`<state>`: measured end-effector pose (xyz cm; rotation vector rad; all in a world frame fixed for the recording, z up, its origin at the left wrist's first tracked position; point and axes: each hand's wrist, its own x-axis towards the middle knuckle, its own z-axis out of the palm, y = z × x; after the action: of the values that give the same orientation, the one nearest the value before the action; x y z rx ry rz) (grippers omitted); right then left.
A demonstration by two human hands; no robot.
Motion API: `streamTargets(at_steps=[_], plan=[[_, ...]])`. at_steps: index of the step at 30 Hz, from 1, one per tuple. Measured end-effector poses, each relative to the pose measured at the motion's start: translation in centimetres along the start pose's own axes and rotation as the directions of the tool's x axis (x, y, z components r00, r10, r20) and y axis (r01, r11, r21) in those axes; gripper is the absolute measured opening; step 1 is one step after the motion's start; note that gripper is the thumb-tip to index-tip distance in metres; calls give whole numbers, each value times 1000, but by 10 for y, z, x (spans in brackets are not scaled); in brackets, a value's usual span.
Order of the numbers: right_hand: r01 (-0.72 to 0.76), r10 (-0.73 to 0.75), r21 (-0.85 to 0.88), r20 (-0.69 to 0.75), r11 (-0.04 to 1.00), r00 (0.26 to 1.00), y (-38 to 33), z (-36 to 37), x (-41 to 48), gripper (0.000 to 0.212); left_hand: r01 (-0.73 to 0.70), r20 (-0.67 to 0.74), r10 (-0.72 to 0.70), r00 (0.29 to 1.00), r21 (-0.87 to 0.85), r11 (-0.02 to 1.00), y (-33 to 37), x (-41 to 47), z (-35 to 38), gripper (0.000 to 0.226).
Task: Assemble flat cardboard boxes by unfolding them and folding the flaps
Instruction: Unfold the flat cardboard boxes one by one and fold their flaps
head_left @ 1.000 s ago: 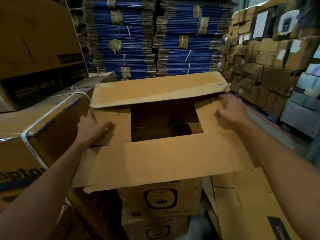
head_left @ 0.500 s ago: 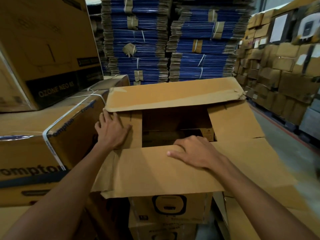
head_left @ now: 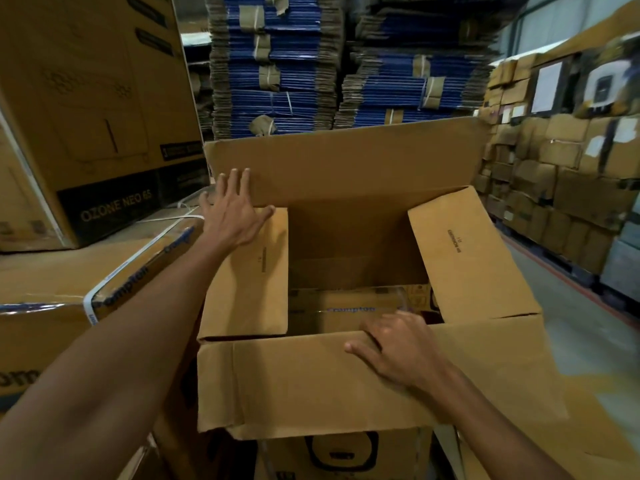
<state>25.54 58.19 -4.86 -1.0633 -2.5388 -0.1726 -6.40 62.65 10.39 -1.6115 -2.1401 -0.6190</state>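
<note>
Head view: box (head_left: 346, 237) sits dead centre, top open, stacked on another printed carton (head_left: 339, 455). Left hand (head_left: 235, 216) is flat with fingers spread, palm pressing the left side flap (head_left: 249, 282), fingertips against the standing far flap (head_left: 346, 161). Right hand (head_left: 394, 348) grips the near flap (head_left: 294, 382), fingers hooked over its inner edge, thumb on top. Right side flap (head_left: 460, 258) is tilted up, not down yet.

Step looks like closing, short flaps first. My take: push the left one level, then free a hand to drop the right one to match. Fold on the score lines, not mid-panel. Near flap over next, far flap last. Risk: the right flap may spring up, so hold it down while closing.
</note>
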Motion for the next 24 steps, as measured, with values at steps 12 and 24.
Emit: streamTargets(at_steps=[12,24], plan=[[64,-107,-119,-402,991,909,13,36,-1,62,17,245,-34,969,74,997,4,17,41,107],[-14,10,-17,-231,1000,973,19,27,16,83,50,237,-32,971,-71,996,34,-53,40,97]])
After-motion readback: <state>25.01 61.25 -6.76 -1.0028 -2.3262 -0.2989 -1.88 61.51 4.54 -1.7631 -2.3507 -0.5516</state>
